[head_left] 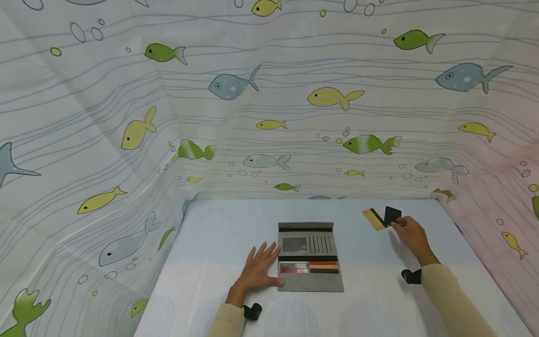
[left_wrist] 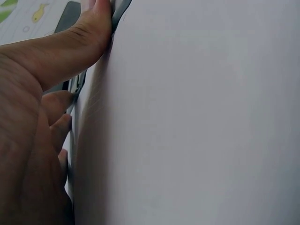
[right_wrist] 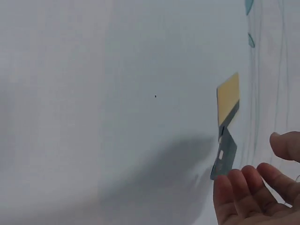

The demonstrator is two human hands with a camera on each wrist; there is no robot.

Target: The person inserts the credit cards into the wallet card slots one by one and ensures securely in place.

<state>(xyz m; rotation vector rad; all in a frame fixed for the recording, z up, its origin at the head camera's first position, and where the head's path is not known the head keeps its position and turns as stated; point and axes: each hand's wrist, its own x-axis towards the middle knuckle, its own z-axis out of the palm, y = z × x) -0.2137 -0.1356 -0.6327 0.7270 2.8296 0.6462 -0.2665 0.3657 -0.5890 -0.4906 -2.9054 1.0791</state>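
Observation:
A grey wallet (head_left: 310,282) lies unfolded flat on the table, with a clear window, a row of slots and striped cards in its lower pockets. My left hand (head_left: 257,271) rests at the wallet's left edge, fingers spread and thumb touching the lower corner. Farther right, my right hand (head_left: 414,238) reaches to a black card (head_left: 392,214), fingertips right at its lower corner. In the right wrist view the thumb stands apart from the fingers (right_wrist: 253,190). A gold card (head_left: 372,219) with a dark stripe lies to the left of the black card, their edges meeting.
The white table (head_left: 236,220) carries faint blue arch patterns near its front. Fish-printed cloth (head_left: 294,112) hangs behind it and along both sides. A black wrist strap piece (head_left: 252,311) shows at the left sleeve, another (head_left: 411,276) at the right.

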